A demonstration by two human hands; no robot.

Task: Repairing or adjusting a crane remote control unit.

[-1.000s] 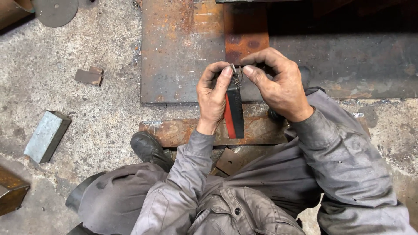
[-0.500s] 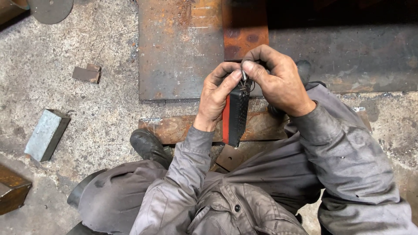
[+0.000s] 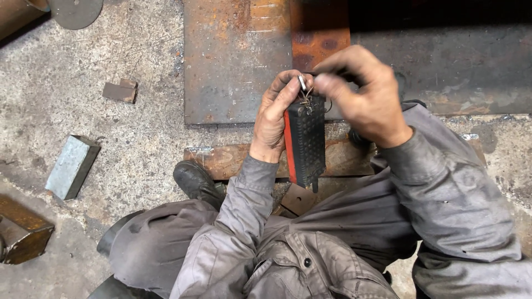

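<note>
Black textured rubber wraps the block (image 3: pixel 306 141) that the left hand (image 3: pixel 275 119) holds upright, a red strip running down its left side. The left fingers are clamped on the block's upper end, thumb pressed near the top where a small metal ring (image 3: pixel 302 83) and a twist of thin wire (image 3: pixel 305 98) sit. The right hand (image 3: pixel 363 94) is just beside that top end, its fingertips pinched together close to the ring; motion blur hides whether they actually grip the wire, so I cannot tell. A short dark stub pokes from the block's lower end.

Both arms wear grey work sleeves, and the block hangs above the person's lap, over a rusty steel bar (image 3: pixel 221 160) lying on the floor. Beyond the hands, a large rusted steel plate (image 3: pixel 238 61) lies flat, its near edge level with the wrists; a darker plate (image 3: pixel 443 72) adjoins it toward the right. A black boot (image 3: pixel 195 180) rests near the bar's left end.

On the concrete floor (image 3: pixel 111 144) to the left lie 1 grey metal block (image 3: pixel 72 166), 1 small rusty offcut (image 3: pixel 120 91) farther away, and a brown boxy piece (image 3: pixel 22 232) at the left edge. A round grey disc (image 3: pixel 75 11) sits at the top left corner, beside a rusty pipe (image 3: pixel 16 14).
</note>
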